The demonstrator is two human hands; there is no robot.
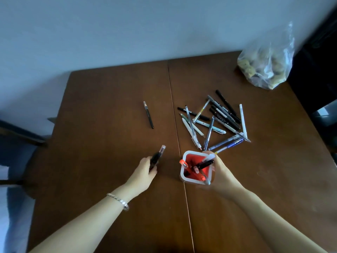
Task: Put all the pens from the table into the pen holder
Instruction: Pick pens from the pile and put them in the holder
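Note:
A square pen holder [184,170], white rim and red inside, stands near the middle of the brown table [109,106] with several pens upright in it. My right hand [221,172] grips its right side. My left hand [145,170] lies to the holder's left, closed around a dark pen with a clear pinkish end [159,154]. A pile of several black, white and blue pens [215,121] lies just beyond the holder. One thin dark pencil-like pen [148,115] lies alone, further left.
A clear plastic bag with lumpy contents [266,61] sits at the table's far right corner. A seam [173,106] runs down the table's middle. A chair [18,136] stands off the left edge. A wall is behind.

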